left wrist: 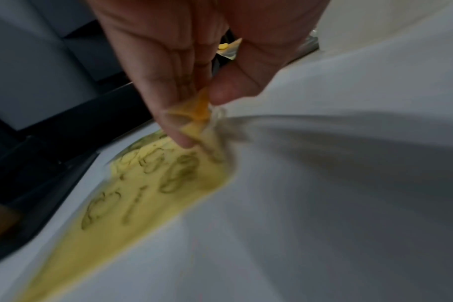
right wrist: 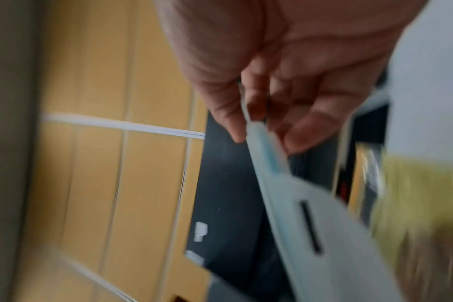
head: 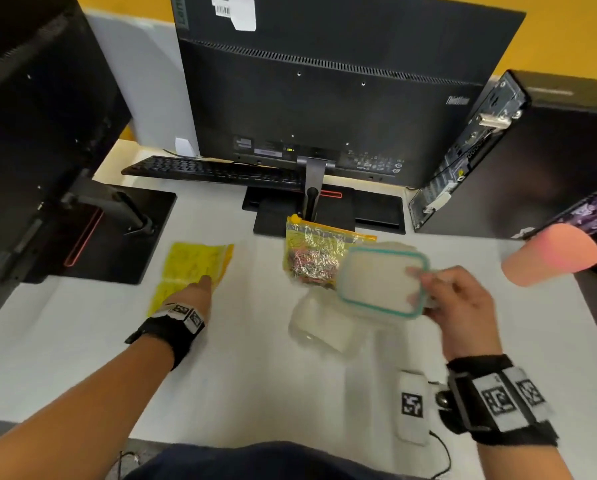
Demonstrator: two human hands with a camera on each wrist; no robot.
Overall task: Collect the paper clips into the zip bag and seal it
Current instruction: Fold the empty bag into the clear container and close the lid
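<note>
A flat yellow zip bag (head: 189,271) lies on the white table at the left; my left hand (head: 196,292) pinches its near corner between thumb and fingers (left wrist: 194,114). A second yellow zip bag (head: 312,252), full of paper clips (head: 311,266), leans by the monitor stand. My right hand (head: 456,303) holds a white lid with a teal rim (head: 382,282) tilted above a clear plastic container (head: 319,323). In the right wrist view the lid (right wrist: 292,196) sits pinched between thumb and fingers.
A black monitor (head: 325,98) on its stand (head: 312,202) fills the back, with a keyboard (head: 207,169) behind. Another monitor base (head: 117,233) sits left, a computer case (head: 470,150) right, and a pink cup (head: 550,254) at the right edge.
</note>
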